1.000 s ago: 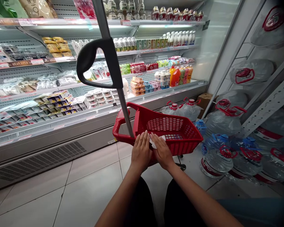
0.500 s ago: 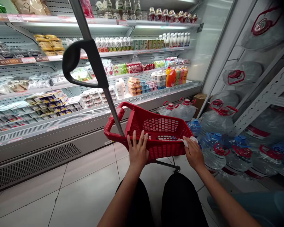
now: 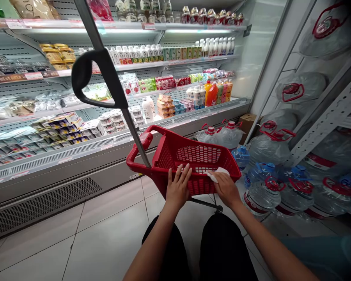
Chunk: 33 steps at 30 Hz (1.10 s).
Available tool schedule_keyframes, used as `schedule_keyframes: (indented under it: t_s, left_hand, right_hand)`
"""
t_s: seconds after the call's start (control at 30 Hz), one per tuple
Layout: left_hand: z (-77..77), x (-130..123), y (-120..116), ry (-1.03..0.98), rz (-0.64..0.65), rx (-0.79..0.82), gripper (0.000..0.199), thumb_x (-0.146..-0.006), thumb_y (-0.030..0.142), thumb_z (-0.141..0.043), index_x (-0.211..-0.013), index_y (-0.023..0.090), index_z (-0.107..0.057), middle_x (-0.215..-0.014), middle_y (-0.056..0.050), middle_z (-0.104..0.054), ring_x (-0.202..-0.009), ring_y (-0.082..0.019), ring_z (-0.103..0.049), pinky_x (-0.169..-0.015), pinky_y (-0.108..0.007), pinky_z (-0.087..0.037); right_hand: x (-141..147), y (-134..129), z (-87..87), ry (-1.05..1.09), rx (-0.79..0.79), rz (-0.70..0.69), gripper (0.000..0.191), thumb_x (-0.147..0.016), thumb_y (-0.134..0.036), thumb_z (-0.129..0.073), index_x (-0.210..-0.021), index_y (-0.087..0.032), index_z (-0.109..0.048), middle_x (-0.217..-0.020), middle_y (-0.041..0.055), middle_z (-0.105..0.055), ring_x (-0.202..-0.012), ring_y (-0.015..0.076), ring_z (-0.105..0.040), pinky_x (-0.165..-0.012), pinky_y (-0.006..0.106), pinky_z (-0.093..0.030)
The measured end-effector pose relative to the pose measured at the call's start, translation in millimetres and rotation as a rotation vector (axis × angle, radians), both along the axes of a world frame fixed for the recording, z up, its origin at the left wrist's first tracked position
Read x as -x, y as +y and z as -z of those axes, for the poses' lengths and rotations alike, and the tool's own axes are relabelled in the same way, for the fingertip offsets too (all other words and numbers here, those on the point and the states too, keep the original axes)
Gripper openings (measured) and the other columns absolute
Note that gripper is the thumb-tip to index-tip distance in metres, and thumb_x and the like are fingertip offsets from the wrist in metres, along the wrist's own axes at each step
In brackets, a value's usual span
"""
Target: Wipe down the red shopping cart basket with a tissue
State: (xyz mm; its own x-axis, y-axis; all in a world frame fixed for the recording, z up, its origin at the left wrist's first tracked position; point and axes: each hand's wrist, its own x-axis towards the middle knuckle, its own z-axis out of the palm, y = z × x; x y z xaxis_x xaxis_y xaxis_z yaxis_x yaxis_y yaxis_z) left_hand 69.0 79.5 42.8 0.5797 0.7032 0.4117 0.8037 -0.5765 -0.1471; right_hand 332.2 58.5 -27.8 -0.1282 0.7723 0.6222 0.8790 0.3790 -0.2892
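Note:
A red plastic shopping basket on wheels (image 3: 193, 148) stands in front of my knees, its near rim toward me. My left hand (image 3: 178, 187) rests on that near side with fingers stretched out and spread, holding nothing. My right hand (image 3: 224, 187) presses a white tissue (image 3: 221, 171) against the near rim, farther to the right. From the basket's left end a grey pole rises, carrying a black looped handle (image 3: 111, 78). Red lattice walls and floor show inside the basket.
Behind the basket runs a refrigerated display case (image 3: 111, 152) stocked with yogurt tubs, bottles and packets. Large water bottles (image 3: 263, 195) with red handles crowd the right side, near a white perforated rack post (image 3: 321, 121). Pale tiles (image 3: 111, 238) cover the floor.
My right hand has slid left along the near rim with the tissue. My left hand has shifted slightly right and down. The pole and handle lean a little farther left.

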Motion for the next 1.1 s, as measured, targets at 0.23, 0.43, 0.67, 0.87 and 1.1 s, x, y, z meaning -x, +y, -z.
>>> schedule_keyframes:
  t_s: [0.23,0.43,0.67,0.87,1.1]
  left_hand:
    - [-6.6,15,22,-0.079,-0.04,0.016,0.083,-0.085,0.023,-0.058,-0.164,0.026,-0.032,-0.172,-0.001,-0.023,-0.161,-0.03,-0.014,-0.13,-0.065,-0.002]
    - [11.9,-9,14,-0.163,-0.074,0.064,0.077,-0.091,0.039,-0.063,-0.162,0.023,-0.037,-0.173,-0.006,-0.025,-0.16,-0.034,-0.017,-0.13,-0.056,-0.021]
    - [30.6,3,5,-0.151,-0.145,0.077,0.056,-0.104,0.039,-0.049,-0.159,0.034,-0.042,-0.173,-0.002,-0.026,-0.16,-0.033,-0.019,-0.127,-0.059,-0.026]
    - [27.9,37,8,-0.2,-0.237,0.093,0.059,-0.105,0.048,-0.045,-0.158,0.022,-0.045,-0.172,-0.012,-0.027,-0.16,-0.031,-0.019,-0.128,-0.059,-0.022]
    - [42.9,27,3,-0.354,-0.283,0.085,0.074,-0.101,0.05,-0.054,-0.164,0.018,-0.031,-0.174,-0.018,-0.013,-0.161,-0.039,-0.008,-0.124,-0.064,-0.025]
  right_hand:
    - [-51,-29,19.2,0.003,-0.002,0.15,0.054,-0.104,-0.024,-0.035,-0.157,-0.027,-0.044,-0.143,0.0066,-0.065,-0.133,0.0265,-0.06,-0.125,0.058,-0.031]
    - [31,-40,8.7,0.03,-0.021,0.03,0.064,-0.103,-0.02,-0.036,-0.166,-0.027,-0.027,-0.157,0.0054,-0.054,-0.143,0.0255,-0.053,-0.122,0.052,-0.04]
    - [47,-61,10.8,-0.106,0.089,-0.305,0.069,-0.1,-0.019,-0.042,-0.166,-0.027,-0.024,-0.16,0.004,-0.049,-0.147,0.0224,-0.047,-0.124,0.05,-0.039]
    - [-10,-22,24.1,-0.131,0.098,-0.168,0.062,-0.103,-0.021,-0.038,-0.164,-0.03,-0.03,-0.162,0.0032,-0.046,-0.152,0.0225,-0.039,-0.128,0.055,-0.029]
    - [18,-16,24.6,0.002,0.051,-0.053,0.058,-0.102,-0.018,-0.036,-0.16,-0.026,-0.04,-0.156,0.0061,-0.054,-0.152,0.0249,-0.04,-0.125,0.057,-0.034]
